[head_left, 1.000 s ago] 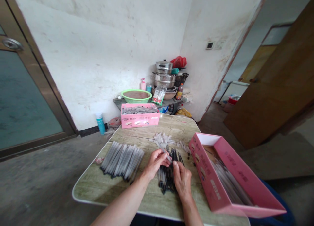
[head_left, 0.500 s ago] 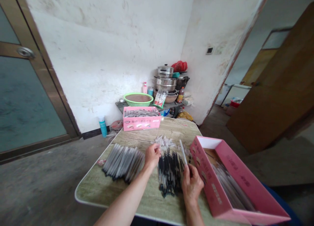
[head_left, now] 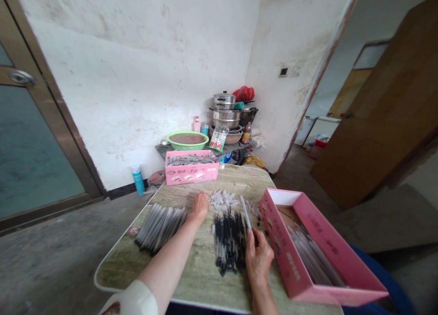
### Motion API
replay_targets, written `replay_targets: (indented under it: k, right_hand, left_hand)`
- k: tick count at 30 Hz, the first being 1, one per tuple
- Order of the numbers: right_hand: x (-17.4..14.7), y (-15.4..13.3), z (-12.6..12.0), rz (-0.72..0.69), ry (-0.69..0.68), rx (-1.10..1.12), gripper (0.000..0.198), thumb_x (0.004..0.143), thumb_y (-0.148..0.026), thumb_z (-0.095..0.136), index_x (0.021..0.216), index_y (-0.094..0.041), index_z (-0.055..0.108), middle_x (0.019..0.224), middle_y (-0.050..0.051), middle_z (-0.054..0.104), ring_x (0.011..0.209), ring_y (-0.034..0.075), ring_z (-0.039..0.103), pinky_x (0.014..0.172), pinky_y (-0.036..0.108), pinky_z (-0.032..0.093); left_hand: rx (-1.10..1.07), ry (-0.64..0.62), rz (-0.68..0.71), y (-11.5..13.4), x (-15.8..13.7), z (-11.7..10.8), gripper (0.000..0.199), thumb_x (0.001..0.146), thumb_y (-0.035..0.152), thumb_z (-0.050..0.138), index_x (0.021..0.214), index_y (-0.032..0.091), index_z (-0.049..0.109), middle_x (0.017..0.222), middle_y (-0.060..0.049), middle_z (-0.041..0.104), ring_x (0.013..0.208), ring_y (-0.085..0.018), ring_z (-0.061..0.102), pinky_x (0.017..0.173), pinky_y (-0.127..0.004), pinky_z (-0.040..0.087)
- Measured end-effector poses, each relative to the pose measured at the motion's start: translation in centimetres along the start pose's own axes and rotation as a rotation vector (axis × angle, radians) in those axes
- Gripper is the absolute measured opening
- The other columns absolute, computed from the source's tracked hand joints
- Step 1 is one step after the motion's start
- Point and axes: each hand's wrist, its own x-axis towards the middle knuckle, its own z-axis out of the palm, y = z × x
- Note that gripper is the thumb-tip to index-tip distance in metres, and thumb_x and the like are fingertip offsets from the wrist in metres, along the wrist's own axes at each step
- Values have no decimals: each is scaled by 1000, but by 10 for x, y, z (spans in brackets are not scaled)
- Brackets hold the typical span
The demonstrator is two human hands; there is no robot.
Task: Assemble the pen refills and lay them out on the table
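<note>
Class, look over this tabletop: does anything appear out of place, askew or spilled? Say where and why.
The right-hand pink box looks askew: it lies slanted and reaches past the edge of the table. Small white pieces lie jumbled beyond the dark rods, though this may be ordinary working clutter.

Soft light brightens the white, smudged plaster wall (head_left: 137, 69) beyond the right hand's fingers (head_left: 252, 240); to their right, the brown, flat wooden door (head_left: 372, 137) is dim. Wide-angle distortion tilts the edges; small, whitish plastic pieces (head_left: 222, 199) ahead-left look blurred.

Green basin (head_left: 187, 147), probably steamer pots (head_left: 226, 117)
</note>
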Motion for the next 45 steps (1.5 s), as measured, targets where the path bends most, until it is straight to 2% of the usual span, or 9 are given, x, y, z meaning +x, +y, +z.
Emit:
replay_targets:
  k: [3,5,7,9,13,16,21,35,45]
  right_hand:
    - [-1,0,0,-12,-18,20,37,92,-43,43,89,-13,66,78,12,71,65,22,67,64,28,47]
    - [-2,-1,-1,-45,-50,61,34,92,-40,46,90,-13,66,78,12,71,67,22,67,66,28,47]
    - [-2,-4,-1,-89,-85,106,30,92,-36,47,89,-13,65,78,10,70,68,20,66,67,28,48]
    - [-2,-7,-2,-121,-114,135,27,92,-34,48,89,-14,65,78,9,69,69,19,65,68,27,48]
    - [-1,-10,-4,-142,-162,183,23,91,-31,50,92,-14,66,78,7,67,70,18,64,68,27,48]
    - [-2,-11,-6,-154,-189,212,22,91,-29,50,94,-15,66,79,7,67,71,18,64,68,27,48]
    - [-2,-13,-6,-169,-225,226,21,91,-28,50,94,-15,67,79,7,67,70,18,64,68,27,48]
    - [-3,-18,-6,-175,-313,242,23,91,-29,49,94,-15,67,80,8,67,71,19,64,68,28,50]
    - [-5,-20,0,-242,-331,168,24,93,-27,46,100,-14,66,83,9,69,73,18,65,68,28,51]
  left_hand:
    - [-180,37,1,1,-8,-10,15,78,23,62,73,10,68,78,-13,68,83,-25,63,76,-37,46]
    - [-329,40,20,3,-22,-13,19,77,26,62,86,12,70,78,-11,69,77,-22,64,71,-33,47]
    - [-472,22,41,6,-41,-11,33,81,33,56,103,12,67,80,-10,70,72,-19,63,66,-29,48]
    - [-614,0,55,7,-60,-6,41,83,39,53,109,11,65,86,-11,70,71,-18,62,64,-27,48]
    - [-1139,-69,11,7,-83,2,43,77,40,64,109,12,66,88,-9,68,70,-13,58,66,-24,46]
    - [-1323,-45,-23,6,-84,2,34,72,34,71,101,16,66,80,-2,64,65,-10,55,63,-21,43]
    - [-1347,-23,-34,6,-82,-3,27,72,34,71,90,16,62,75,1,59,61,-8,52,58,-19,40]
    - [-1234,41,-9,4,-75,-4,31,75,38,67,95,15,69,70,0,60,63,-10,51,63,-20,40]
    - [-1346,-68,-46,11,-79,-4,38,74,41,69,97,11,70,73,-3,63,60,-10,51,56,-22,40]
